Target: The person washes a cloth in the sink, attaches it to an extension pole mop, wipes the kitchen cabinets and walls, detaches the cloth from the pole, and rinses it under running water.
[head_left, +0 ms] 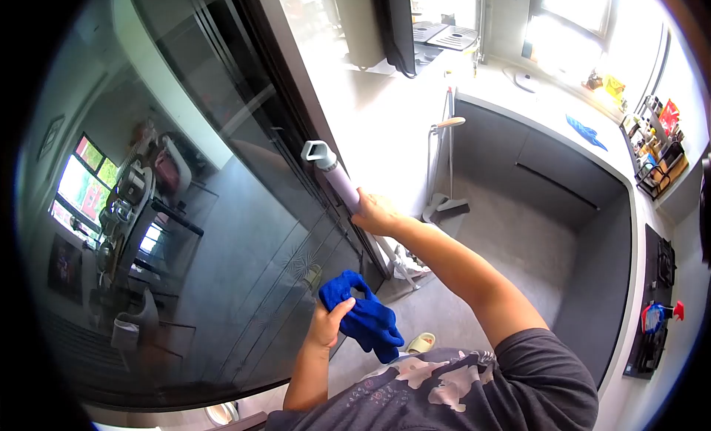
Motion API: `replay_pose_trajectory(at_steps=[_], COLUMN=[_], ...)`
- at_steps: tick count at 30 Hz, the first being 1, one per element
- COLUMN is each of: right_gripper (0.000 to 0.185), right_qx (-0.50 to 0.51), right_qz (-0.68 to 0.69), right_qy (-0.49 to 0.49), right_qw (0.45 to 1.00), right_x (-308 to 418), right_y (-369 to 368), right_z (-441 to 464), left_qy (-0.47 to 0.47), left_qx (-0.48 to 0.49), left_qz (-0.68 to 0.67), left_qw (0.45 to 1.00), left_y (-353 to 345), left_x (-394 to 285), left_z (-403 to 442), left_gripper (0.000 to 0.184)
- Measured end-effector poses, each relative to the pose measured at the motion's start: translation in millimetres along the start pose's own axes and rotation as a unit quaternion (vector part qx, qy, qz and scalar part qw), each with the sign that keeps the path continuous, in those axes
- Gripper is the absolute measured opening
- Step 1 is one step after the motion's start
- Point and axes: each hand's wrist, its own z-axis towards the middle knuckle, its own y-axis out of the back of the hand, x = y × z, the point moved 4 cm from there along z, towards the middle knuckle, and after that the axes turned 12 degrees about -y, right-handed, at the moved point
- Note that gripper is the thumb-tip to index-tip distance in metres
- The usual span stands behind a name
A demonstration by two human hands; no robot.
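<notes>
My right hand (376,212) is wrapped around a slim lilac spray bottle (341,185) with a white and grey head. Its head points toward the dark glass sliding door (244,231) at my left, close to the door's frame. Lower down, my left hand (326,326) grips a blue cloth (361,312), thumb on top. The cloth hangs bunched in front of the glass, its lower end near my shirt. Whether the cloth touches the glass I cannot tell.
A broom (452,205) and a wooden-topped handle lean by the white wall. Dark grey cabinets (518,157) line the right, with a blue cloth (585,131) on the white counter. A red-and-blue spray bottle (655,318) is near the hob (646,357). The glass reflects a dining area.
</notes>
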Motion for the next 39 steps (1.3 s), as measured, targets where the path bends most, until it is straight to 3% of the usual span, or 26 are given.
replay_pose_trajectory(at_steps=[5,9,11,12,14,17,19,23,25,26,29,32,35,37,39], right_gripper=[0.043,0.041,0.049,0.049,0.067,0.073,0.066,0.051,0.049,0.047,0.045,0.041,0.033,0.025,0.022], right_qx=[0.032,0.025,-0.072,-0.077,-0.07,-0.104,-0.032,-0.091,-0.11,-0.131,-0.252,-0.372,-0.506,-0.681,-0.728], right_qz=[-0.004,0.063,0.105,0.104,0.1,0.139,0.235,0.319,0.312,0.3,0.266,0.163,0.171,0.195,0.227], right_qy=[-0.011,-0.094,-0.059,-0.064,-0.049,-0.052,-0.119,-0.228,-0.342,-0.406,-0.609,-0.738,-0.753,-0.66,-0.626], right_qw=[0.999,0.993,0.99,0.99,0.991,0.983,0.964,0.915,0.879,0.853,0.703,0.539,0.384,0.252,0.162], right_x=[7,3,-1,-2,-2,-20,-50,-151,-196,-224,-267,-218,-150,-98,-44], right_y=[-14,-34,-35,-30,-22,-12,-9,-32,-38,-49,-83,-86,-134,-168,-207], right_z=[18,19,14,10,0,-30,-63,-187,-284,-342,-540,-709,-831,-886,-912], left_qy=[0.0,-0.015,-0.022,-0.022,-0.01,0.002,-0.005,0.0,0.021,0.055,0.109,0.136,0.157,0.14,0.163], left_qx=[0.036,0.025,0.017,0.018,0.014,0.036,0.092,0.276,0.357,0.4,0.516,0.622,0.692,0.742,0.768], left_qz=[-0.009,-0.011,-0.002,-0.009,-0.008,-0.005,0.003,-0.004,0.008,-0.001,-0.003,-0.001,0.008,0.024,-0.012], left_qw=[0.999,1.0,1.0,1.0,1.0,0.999,0.996,0.961,0.934,0.915,0.85,0.771,0.705,0.655,0.619], left_y=[6,-1,0,2,-1,-9,-31,-100,-138,-158,-224,-288,-345,-381,-408], left_x=[9,5,9,12,12,17,14,15,26,40,62,79,90,95,101], left_z=[3,10,16,21,26,33,39,38,34,28,-4,-55,-131,-194,-265], left_gripper=[0.036,0.036,0.036,0.036,0.036,0.036,0.038,0.044,0.044,0.046,0.047,0.043,0.04,0.042,0.044])
